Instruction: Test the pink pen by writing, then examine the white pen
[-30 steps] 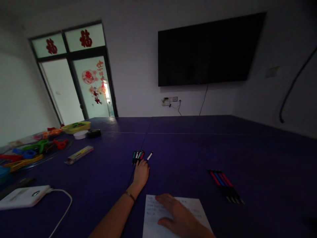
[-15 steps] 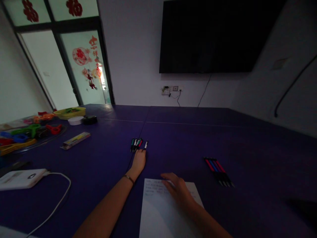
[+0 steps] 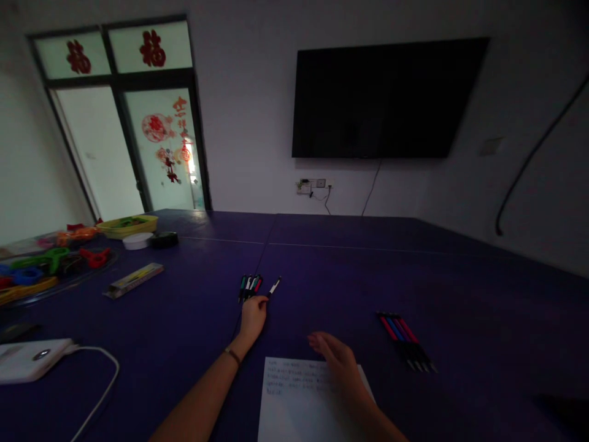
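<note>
My left hand reaches forward over the purple table, its fingers closed on the lower end of a white-and-black pen. That pen slants up to the right. Just beyond the same hand lies a small group of pens with green, white and pink barrels, partly hidden by my fingers. My right hand is over the upper right of a white sheet of paper with lines of handwriting. Its fingers are loosely extended, with nothing visible in them. To its right, several pink and blue pens lie side by side.
At left are a white device with a white cable, a long thin box, a round tray of colourful clips, a yellow basket, and white and black round items. A television hangs on the wall.
The view has tilted upward, so everything sits lower in the picture. The pen in my left hand has moved slightly away from the group and leans more to the right.
</note>
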Demonstrator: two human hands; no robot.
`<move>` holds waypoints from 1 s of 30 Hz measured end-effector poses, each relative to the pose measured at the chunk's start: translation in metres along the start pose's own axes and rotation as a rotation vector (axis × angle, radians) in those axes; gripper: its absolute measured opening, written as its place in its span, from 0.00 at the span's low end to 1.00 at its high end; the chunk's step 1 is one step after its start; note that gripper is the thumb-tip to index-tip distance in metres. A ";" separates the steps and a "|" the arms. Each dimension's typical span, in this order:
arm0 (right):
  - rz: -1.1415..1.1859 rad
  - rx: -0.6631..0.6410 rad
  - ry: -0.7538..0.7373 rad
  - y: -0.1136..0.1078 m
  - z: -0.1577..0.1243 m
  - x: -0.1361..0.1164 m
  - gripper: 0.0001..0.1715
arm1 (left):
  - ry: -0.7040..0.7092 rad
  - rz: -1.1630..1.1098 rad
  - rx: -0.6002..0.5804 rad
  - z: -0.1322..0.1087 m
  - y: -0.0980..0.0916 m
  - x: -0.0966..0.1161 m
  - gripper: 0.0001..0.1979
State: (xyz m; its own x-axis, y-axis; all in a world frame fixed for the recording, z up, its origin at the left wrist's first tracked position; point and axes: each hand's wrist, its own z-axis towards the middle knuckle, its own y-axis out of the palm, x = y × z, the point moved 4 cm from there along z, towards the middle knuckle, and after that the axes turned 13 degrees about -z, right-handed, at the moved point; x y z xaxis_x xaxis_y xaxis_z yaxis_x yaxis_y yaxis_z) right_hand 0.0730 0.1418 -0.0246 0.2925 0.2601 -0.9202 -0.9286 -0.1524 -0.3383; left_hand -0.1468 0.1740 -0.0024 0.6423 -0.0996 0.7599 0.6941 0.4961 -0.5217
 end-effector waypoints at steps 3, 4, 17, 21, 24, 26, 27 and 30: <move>0.165 0.022 0.029 -0.001 0.005 0.006 0.30 | -0.103 -0.265 0.018 -0.002 0.001 0.003 0.10; 0.219 0.026 0.030 -0.002 0.007 0.008 0.30 | -0.137 -0.351 0.015 -0.005 0.003 0.005 0.09; 0.532 0.002 -0.002 -0.017 0.030 0.030 0.26 | -0.822 -1.362 -0.602 -0.122 0.077 0.066 0.14; 0.859 0.008 0.188 -0.008 0.027 0.034 0.24 | -0.762 -1.492 -0.693 -0.121 0.077 0.067 0.14; 0.994 -0.100 0.276 -0.001 0.025 0.031 0.27 | -0.732 -1.552 -0.788 -0.114 0.079 0.073 0.12; 1.034 -0.147 0.273 0.002 0.024 0.030 0.26 | -0.706 -1.521 -0.777 -0.110 0.079 0.075 0.12; 1.040 -0.166 0.264 0.003 0.024 0.030 0.25 | -0.692 -1.492 -0.786 -0.110 0.079 0.075 0.11; 1.016 -0.191 0.250 0.005 0.021 0.034 0.22 | -0.644 -1.429 -0.862 -0.110 0.081 0.073 0.13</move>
State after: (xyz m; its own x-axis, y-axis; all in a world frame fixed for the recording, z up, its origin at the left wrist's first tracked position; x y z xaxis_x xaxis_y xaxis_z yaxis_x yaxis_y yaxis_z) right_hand 0.0733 0.1704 -0.0537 -0.5412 -0.2738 -0.7951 -0.7184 -0.3409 0.6064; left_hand -0.0080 0.1116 -0.0318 -0.6191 0.4184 0.6646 0.6348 -0.2316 0.7372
